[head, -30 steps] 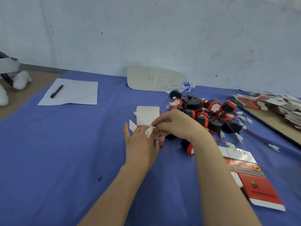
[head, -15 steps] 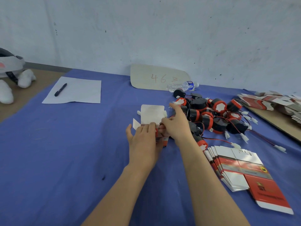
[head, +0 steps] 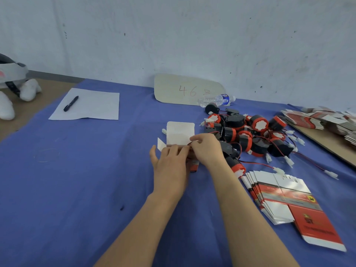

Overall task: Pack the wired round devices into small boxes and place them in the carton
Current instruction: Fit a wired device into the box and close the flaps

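Note:
A small red-and-white box (head: 180, 134) lies on the blue cloth with its white lid flap standing open toward the wall. My left hand (head: 170, 163) rests over the box body and holds it. My right hand (head: 207, 149) pinches at the box mouth, fingers closed on the wire of the device inside; the device itself is hidden by my hands. A pile of black-and-red round devices (head: 248, 134) with red-black wires and white plugs lies just right of my hands. No carton is in view.
A fanned stack of flat red-and-white box blanks (head: 285, 199) lies at the near right. More blanks (head: 327, 120) sit on a brown board at the far right. A water bottle (head: 215, 100), a cardboard sign (head: 185, 89), and paper (head: 92, 106) with a pen (head: 70, 103) lie farther back.
My right hand has brought the white plug and wire down from above my left hand into the box mouth. My left hand has stayed on the box.

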{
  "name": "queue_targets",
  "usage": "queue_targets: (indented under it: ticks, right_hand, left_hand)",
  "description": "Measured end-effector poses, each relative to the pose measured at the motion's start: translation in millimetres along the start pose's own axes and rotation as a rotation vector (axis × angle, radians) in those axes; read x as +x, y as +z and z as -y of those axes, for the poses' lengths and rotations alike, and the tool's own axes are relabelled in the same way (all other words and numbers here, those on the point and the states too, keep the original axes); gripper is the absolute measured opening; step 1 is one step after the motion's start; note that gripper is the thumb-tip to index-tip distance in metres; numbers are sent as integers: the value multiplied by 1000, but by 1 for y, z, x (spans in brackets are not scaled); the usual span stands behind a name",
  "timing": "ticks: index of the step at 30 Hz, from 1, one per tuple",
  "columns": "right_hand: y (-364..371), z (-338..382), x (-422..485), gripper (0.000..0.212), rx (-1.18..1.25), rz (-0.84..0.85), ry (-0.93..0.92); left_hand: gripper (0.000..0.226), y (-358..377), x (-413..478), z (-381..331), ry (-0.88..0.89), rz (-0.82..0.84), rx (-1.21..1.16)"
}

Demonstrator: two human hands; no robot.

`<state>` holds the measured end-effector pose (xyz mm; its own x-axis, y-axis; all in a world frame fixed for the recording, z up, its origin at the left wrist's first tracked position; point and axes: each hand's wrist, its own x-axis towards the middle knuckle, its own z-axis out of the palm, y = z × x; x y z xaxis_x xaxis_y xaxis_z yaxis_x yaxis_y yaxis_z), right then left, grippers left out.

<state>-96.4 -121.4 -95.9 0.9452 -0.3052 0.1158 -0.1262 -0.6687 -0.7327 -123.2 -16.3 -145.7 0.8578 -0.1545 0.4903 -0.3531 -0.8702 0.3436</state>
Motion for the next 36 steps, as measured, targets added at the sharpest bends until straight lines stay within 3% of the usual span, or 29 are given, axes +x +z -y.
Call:
queue_targets:
  ticks: [5, 14, 22, 26, 32, 36]
  right_hand:
    - [-11, 14, 2, 28, -503, 68, -115]
    - [-13, 12, 0, 23, -710, 46, -118]
    - [-17, 13, -1, 18, -639, 33, -129]
    - [-17, 19, 4, 4, -636, 14, -176]
    - [-12, 8, 12, 27, -609, 52, -84]
    - [-14, 1, 14, 25, -547, 40, -68]
  left_hand:
    - [29, -1, -3, -2, 16, -2, 4]
    - [34, -1, -4, -4, 31, 14, 19]
    - [45, -5, -6, -6, 90, 26, 28]
    - [47, -3, -7, -8, 97, 60, 62]
    - [52, -2, -8, -10, 99, 95, 39]
    - [47, -6, -7, -10, 128, 99, -32]
